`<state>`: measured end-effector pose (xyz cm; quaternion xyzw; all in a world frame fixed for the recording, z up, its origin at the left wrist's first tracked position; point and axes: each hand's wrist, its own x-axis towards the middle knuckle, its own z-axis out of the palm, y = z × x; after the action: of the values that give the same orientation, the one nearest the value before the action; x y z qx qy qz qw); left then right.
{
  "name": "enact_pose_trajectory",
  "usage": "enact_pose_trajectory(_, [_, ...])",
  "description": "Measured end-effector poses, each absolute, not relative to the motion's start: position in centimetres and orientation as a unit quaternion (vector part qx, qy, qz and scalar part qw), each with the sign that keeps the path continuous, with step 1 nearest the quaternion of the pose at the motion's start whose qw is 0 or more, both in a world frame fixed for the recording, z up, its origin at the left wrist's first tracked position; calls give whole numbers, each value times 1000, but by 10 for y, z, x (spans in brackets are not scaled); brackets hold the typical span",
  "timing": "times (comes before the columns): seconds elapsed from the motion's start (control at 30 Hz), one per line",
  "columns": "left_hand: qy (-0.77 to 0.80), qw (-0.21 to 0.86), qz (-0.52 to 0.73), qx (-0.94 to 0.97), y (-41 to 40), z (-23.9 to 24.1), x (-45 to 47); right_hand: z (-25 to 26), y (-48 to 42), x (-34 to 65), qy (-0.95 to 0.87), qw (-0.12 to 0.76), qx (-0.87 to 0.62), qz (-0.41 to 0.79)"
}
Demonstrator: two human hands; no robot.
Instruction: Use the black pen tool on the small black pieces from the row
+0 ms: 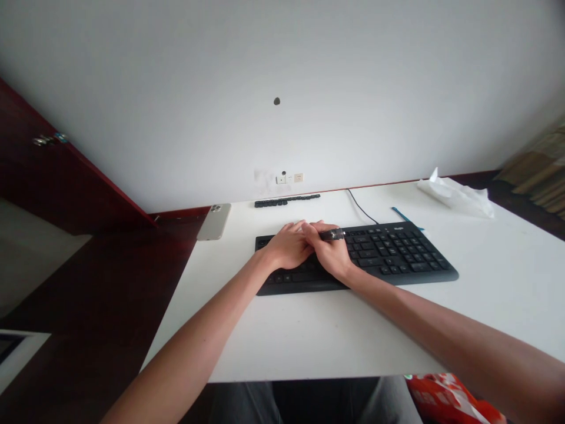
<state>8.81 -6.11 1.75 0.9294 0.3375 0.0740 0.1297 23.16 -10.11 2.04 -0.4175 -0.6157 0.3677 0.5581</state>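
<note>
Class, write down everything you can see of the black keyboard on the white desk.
The black keyboard is a matte, plastic-looking slab with a numeric keypad at its right end, lying flat on the white desk. A thin black cable leaves its back edge toward the wall. The person's left hand and right hand rest over its left and middle keys, hiding them.

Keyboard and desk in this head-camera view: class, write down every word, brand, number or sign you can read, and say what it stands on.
On the black keyboard: a brand mark at the top edge, too small to read.
On its keys: legends too blurred to read.
On the red bag: white printing, too blurred to read.
On the black object in the right hand: nothing readable.
</note>
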Motion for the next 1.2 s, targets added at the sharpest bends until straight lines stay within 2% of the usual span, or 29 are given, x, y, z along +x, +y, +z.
enact_pose_trajectory(0.7, [331, 137, 106, 928, -66, 28, 89, 25, -106, 233, -604, 579, -412, 362])
enact_pose_trajectory(0.93, [311, 152, 155, 925, -64, 22, 88, 41, -119, 235, -672, 555, -388, 301])
enact_pose_trajectory(1.2, [312, 155, 120, 930, -67, 28, 88, 43, -99, 254, -670, 567, -425, 220])
